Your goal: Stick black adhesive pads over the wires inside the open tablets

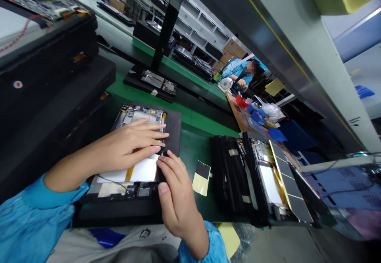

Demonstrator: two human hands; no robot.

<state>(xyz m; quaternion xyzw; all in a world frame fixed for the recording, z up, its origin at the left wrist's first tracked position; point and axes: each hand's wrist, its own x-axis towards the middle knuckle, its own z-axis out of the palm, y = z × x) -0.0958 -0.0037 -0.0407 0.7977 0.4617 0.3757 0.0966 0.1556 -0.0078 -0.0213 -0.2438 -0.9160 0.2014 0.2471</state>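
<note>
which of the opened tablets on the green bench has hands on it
The tablet on the black mat, under the left hand and right hand. The one to its right, with a yellow-edged panel folded out, and the farther one are untouched.

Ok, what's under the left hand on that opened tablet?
The left hand covers whatever lies directly beneath it; a white battery pack shows past its thumb, and a circuit board beyond its fingertips.

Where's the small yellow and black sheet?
In the head view, the yellow and black sheet lies on the green bench, just right of the right hand, between the opened tablet and a second one.
</note>
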